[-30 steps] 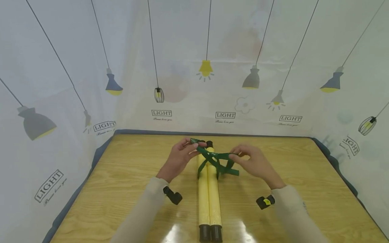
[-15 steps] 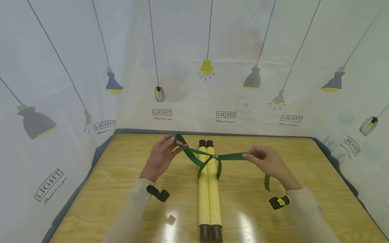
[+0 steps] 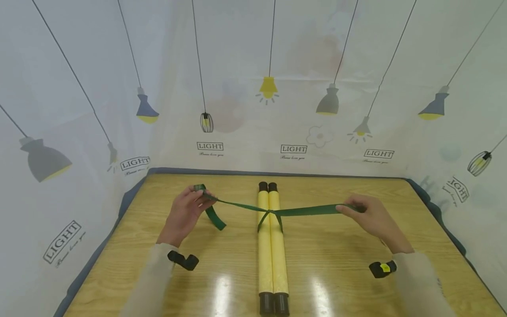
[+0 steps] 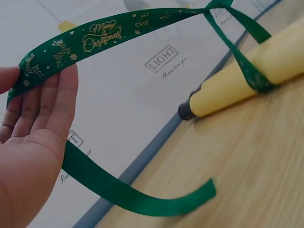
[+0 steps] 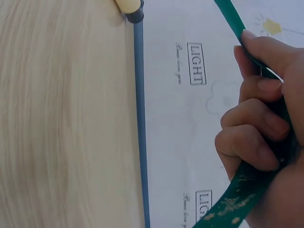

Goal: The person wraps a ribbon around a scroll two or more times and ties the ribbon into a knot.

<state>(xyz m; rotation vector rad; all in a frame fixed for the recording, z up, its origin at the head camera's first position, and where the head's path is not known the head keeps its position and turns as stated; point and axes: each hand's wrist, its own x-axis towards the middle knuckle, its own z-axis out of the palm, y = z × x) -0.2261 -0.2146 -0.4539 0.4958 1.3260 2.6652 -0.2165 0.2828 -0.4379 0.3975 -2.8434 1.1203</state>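
Two yellow tubes with black end caps (image 3: 272,259) lie side by side on the table. A green ribbon (image 3: 305,211) loops round both and crosses in a knot above them. Its printed gold "Merry Christmas" lettering shows in the left wrist view. My left hand (image 3: 185,214) pinches one end between thumb and fingers, and a loose tail hangs below it. The other end is gripped by my right hand (image 3: 372,216), whose fingers curl round it in the right wrist view. Both ribbon lengths stretch out nearly straight from the knot, raised off the table.
The wooden table (image 3: 336,273) has a dark blue edging (image 3: 190,171) at the back. Behind and at both sides stands a white cloth backdrop (image 3: 237,53) printed with lamps and "LIGHT" signs. Black straps with small black devices are on both wrists.
My hands have moved apart, left and right, drawing out the ribbon. The loose crossing has shrunk to a small knot lower over the tubes. The tubes have stayed in place.
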